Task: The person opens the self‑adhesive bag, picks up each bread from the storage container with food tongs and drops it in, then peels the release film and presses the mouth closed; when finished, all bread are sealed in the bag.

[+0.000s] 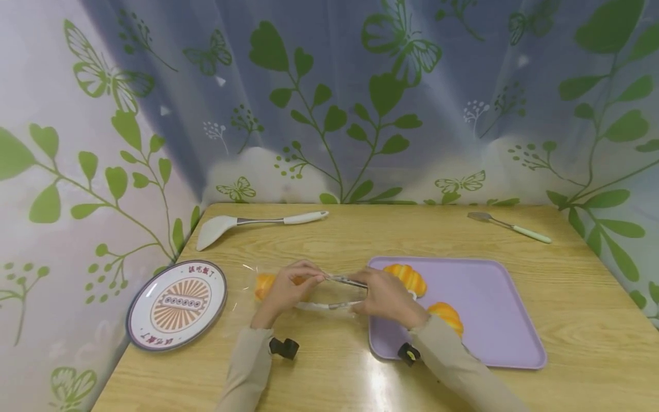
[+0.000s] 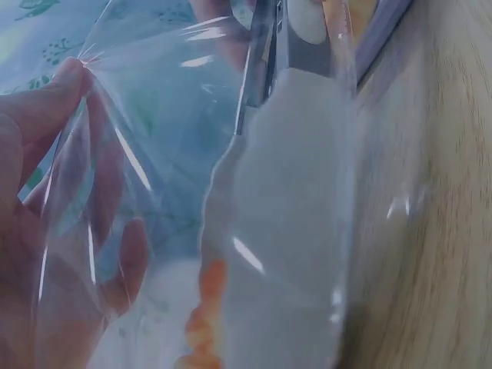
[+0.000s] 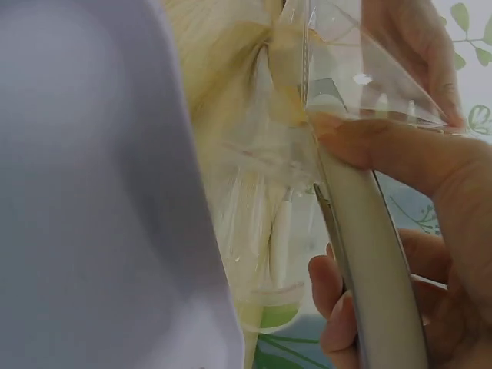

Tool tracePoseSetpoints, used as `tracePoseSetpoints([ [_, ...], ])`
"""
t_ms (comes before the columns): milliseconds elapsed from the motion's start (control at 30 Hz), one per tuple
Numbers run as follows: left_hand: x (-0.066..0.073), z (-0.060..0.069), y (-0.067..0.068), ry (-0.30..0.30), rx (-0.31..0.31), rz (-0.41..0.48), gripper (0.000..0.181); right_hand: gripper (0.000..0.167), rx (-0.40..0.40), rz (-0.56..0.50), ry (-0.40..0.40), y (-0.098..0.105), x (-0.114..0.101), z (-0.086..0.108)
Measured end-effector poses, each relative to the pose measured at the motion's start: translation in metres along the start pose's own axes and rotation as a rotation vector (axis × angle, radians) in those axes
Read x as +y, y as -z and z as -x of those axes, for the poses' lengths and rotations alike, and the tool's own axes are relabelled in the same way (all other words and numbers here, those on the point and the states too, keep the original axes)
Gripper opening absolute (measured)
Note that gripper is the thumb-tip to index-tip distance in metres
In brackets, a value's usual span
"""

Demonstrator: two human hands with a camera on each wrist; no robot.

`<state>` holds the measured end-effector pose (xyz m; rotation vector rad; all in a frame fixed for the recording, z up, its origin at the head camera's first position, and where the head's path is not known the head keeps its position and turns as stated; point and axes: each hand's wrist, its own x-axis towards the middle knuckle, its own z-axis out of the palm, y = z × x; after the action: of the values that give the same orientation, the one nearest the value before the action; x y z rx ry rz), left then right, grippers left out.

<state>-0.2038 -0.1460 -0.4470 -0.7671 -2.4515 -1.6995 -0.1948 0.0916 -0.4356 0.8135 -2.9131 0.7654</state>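
My right hand (image 1: pixel 388 294) grips a pair of tongs (image 3: pixel 377 261) by the handles. White scalloped tips of the tongs (image 2: pixel 284 200) reach into a clear plastic bag (image 2: pixel 154 100). With thumb and finger, my left hand (image 1: pixel 290 289) pinches the film at the bag's mouth, lifting it into a peak. An orange-yellow bread roll (image 1: pixel 264 285) lies in the bag, partly behind the left hand; its edge (image 2: pixel 204 323) appears beside the tong tips. Two more ridged bread rolls (image 1: pixel 407 278) (image 1: pixel 445 316) sit on a purple tray (image 1: pixel 499 320), partly covered by the right hand and forearm.
On the left stands a round patterned plate (image 1: pixel 177 306). A white spatula (image 1: pixel 262 223) lies along the back of the wooden table (image 1: pixel 391 234), and a fork-like utensil (image 1: pixel 515 228) with a pale green handle lies back right. A printed curtain (image 1: pixel 334 114) hangs behind.
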Motion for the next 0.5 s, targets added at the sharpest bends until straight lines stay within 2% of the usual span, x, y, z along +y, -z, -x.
tracePoseSetpoints([
  [267, -0.004, 0.001, -0.001, 0.046, 0.001, 0.004, 0.011, 0.062, -0.009, -0.032, 0.016, -0.004, -0.002, -0.004],
  [433, -0.003, -0.001, -0.004, -0.013, -0.023, -0.015, 0.013, 0.059, -0.024, -0.015, 0.009, -0.005, -0.007, -0.011],
  [500, -0.003, -0.001, -0.004, -0.016, -0.021, -0.035, 0.013, 0.06, -0.038, -0.013, -0.003, -0.006, -0.009, -0.013],
])
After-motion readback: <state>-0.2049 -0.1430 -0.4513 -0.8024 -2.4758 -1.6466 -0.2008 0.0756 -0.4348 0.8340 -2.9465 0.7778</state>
